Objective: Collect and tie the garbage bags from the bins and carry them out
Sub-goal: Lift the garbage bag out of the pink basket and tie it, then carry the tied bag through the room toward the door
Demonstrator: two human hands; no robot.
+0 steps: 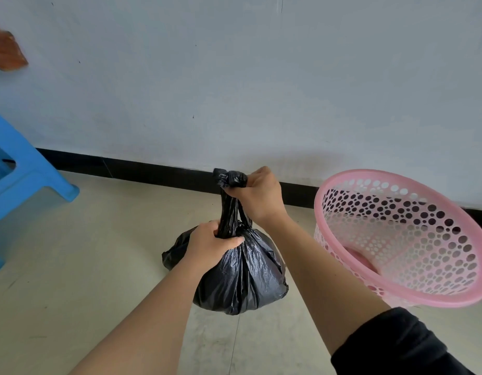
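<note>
Left hand [214, 246] grips the black garbage bag [250, 277] at its neck; right hand [257, 196] clenches the twisted top, beside the pink bin [396, 239].

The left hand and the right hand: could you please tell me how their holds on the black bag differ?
The left hand grips the black bag low, where the neck meets the body; the right hand grips high, under the knotted top. The left hand lies nearer the camera, the right hand nearer the wall. Both curl round the neck.
</note>
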